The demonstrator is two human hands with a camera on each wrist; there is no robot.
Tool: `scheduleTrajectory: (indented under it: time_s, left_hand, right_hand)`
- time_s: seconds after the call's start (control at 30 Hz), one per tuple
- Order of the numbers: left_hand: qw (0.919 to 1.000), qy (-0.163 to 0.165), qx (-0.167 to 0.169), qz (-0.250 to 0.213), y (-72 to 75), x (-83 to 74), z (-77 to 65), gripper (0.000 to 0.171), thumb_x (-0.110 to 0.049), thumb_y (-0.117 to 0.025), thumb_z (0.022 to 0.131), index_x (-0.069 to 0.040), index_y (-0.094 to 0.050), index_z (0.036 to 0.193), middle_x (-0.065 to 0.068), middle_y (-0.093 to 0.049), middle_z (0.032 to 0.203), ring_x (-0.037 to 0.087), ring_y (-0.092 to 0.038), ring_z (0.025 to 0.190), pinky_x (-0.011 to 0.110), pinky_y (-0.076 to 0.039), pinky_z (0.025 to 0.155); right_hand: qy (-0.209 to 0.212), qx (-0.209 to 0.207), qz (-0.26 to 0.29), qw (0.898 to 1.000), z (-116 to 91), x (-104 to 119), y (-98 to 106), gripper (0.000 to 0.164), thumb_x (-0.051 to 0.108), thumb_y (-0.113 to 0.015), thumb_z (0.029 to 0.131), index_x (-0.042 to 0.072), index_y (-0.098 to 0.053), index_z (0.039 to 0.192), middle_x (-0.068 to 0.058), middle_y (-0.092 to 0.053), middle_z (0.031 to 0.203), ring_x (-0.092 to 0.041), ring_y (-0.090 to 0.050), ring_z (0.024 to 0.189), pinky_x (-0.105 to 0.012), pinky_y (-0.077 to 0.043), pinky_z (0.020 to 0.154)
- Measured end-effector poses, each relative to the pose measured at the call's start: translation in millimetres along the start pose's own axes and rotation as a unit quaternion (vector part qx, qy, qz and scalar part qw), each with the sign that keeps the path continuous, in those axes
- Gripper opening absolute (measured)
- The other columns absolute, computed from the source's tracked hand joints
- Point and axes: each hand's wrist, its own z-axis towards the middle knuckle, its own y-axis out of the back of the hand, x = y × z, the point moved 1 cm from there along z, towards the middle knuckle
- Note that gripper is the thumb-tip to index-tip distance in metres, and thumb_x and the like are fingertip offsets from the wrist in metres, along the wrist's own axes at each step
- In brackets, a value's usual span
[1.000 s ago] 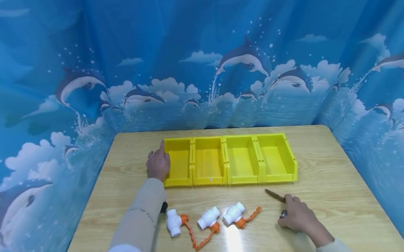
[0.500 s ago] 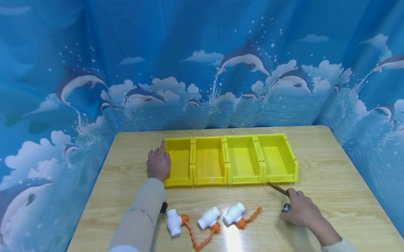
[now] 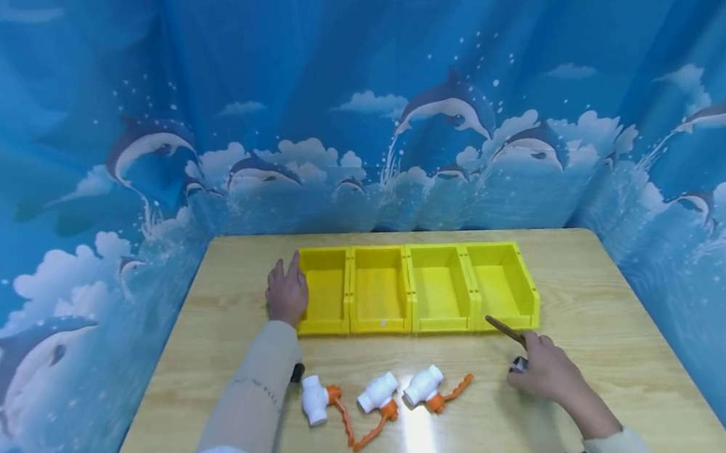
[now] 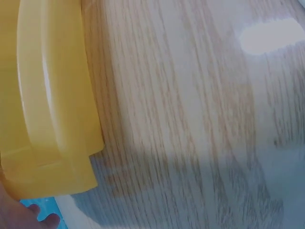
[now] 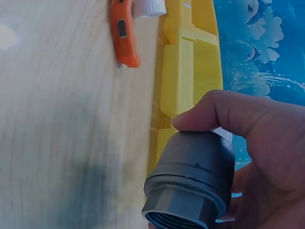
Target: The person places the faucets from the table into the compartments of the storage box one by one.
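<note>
Right hand (image 3: 550,371) and its grey fitting (image 5: 196,164) have neared the yellow bins (image 3: 439,285).

Backdrop: blue printed curtain (image 3: 320,55) on three sides, left, far and right, with vertical folds running down from the top. Print: leaping dolphins (image 3: 446,105), white clouds (image 3: 374,103), bubble dots (image 3: 477,46), paler rippled sea (image 3: 381,210) along the bottom. Desk (image 3: 611,348): light wood-grain top, far corners rounded, far edge right up near the curtain. Grain reads clearly in the left wrist view. Light: bright white glare streak (image 3: 420,443) at near centre of the desktop, so surface is glossy. Upper curtain darker toward the middle, brighter at left.
</note>
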Motion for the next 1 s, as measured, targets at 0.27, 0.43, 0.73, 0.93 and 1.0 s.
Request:
scheduleTrajectory:
  time_s: [0.27, 0.43, 0.73, 0.93, 1.0]
  left_hand:
    - [0.9999, 0.009, -0.002, 0.006, 3.3, 11.7, 2.6, 0.049, -0.028, -0.026, 0.107, -0.025, -0.025, 0.155, 0.024, -0.023, 0.155, 0.046, -0.022, 0.139, 0.067, -0.025, 0.105]
    - [0.9997, 0.014, 0.019, 0.005, 5.4, 8.2, 3.0, 0.05, -0.028, -0.024, 0.107, -0.026, -0.021, 0.156, 0.024, -0.021, 0.155, 0.046, -0.02, 0.14, 0.066, -0.025, 0.105]
    - [0.9998, -0.004, 0.016, 0.011, 4.8, 0.6, 2.3, 0.05, -0.026, -0.025, 0.106, -0.023, -0.022, 0.156, 0.026, -0.026, 0.152, 0.047, -0.022, 0.139, 0.065, -0.024, 0.107]
    - [0.9999, -0.015, 0.006, 0.0, 2.4, 0.4, 3.5, 0.049, -0.025, -0.028, 0.107, -0.022, -0.024, 0.155, 0.027, -0.029, 0.15, 0.048, -0.024, 0.137, 0.067, -0.026, 0.104]
    - [0.9999, -0.013, 0.008, -0.001, 1.1, -0.2, 2.7, 0.049, -0.025, -0.028, 0.107, -0.022, -0.024, 0.155, 0.026, -0.03, 0.15, 0.047, -0.025, 0.137, 0.066, -0.026, 0.104]
  right_hand:
    - [0.0, -0.011, 0.006, 1.0, 5.6, 8.5, 8.5, 0.085, 0.026, -0.077, 0.071, -0.015, -0.038, 0.134, -0.03, -0.052, 0.112, -0.033, -0.055, 0.087, -0.048, -0.05, 0.07]
    - [-0.009, -0.016, 0.008, 1.0, 4.4, 6.5, 12.8, 0.085, 0.025, -0.076, 0.073, -0.015, -0.036, 0.136, -0.031, -0.052, 0.113, -0.034, -0.054, 0.09, -0.049, -0.049, 0.073]
    - [-0.042, -0.016, 0.031, 0.999, 3.3, 5.4, 16.0, 0.082, 0.023, -0.074, 0.075, -0.015, -0.034, 0.137, -0.032, -0.049, 0.115, -0.033, -0.053, 0.089, -0.046, -0.048, 0.071]
    - [-0.044, -0.034, 0.043, 0.998, 2.5, 7.3, 22.4, 0.078, 0.022, -0.072, 0.078, -0.016, -0.034, 0.135, -0.032, -0.049, 0.114, -0.034, -0.052, 0.088, -0.044, -0.047, 0.07]
    - [-0.042, -0.038, 0.041, 0.998, 1.1, 6.5, 23.6, 0.078, 0.021, -0.071, 0.078, -0.017, -0.034, 0.135, -0.032, -0.049, 0.113, -0.034, -0.052, 0.087, -0.045, -0.047, 0.069]
